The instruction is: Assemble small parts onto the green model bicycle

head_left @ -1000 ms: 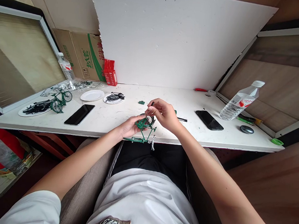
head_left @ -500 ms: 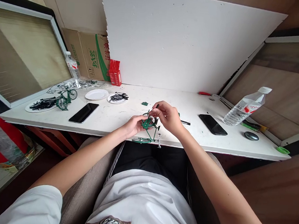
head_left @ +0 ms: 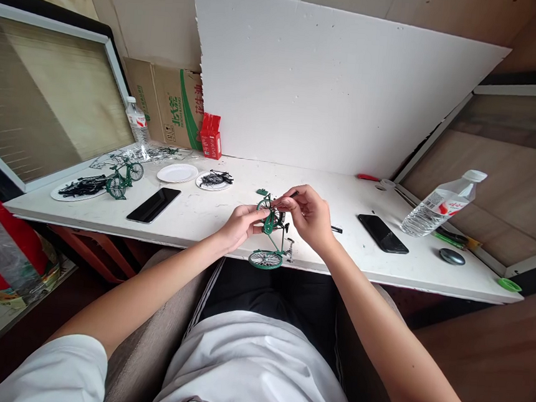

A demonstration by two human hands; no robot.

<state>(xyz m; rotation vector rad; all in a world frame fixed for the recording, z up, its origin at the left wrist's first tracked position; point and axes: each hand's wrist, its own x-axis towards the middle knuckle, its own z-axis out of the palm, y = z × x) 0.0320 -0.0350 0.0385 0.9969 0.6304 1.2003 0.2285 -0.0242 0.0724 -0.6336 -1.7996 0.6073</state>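
A green model bicycle point(head_left: 265, 259) is tilted over the table's front edge, one wheel toward me and the other between my hands. My left hand point(head_left: 241, 225) grips it from the left, thumb and fingers at the upper wheel. From the right, my right hand point(head_left: 309, 214) pinches a thin dark tool or part, its far end at the upper wheel's hub. What exactly that thin piece is, I cannot make out. A small green piece point(head_left: 263, 192) lies just behind the bicycle.
Another green bicycle point(head_left: 117, 186), plates of black parts point(head_left: 81, 188) point(head_left: 214, 180), a bare plate point(head_left: 177, 172) and a phone point(head_left: 154, 205) lie left. At right are a second phone point(head_left: 382, 233), a bottle point(head_left: 443, 202) and a mouse-like object point(head_left: 451, 256).
The bicycle has turned a little, and its near wheel shows rounder and further right. My right hand has shifted slightly right, with the thin dark piece now more visible. The camera view has shifted slightly.
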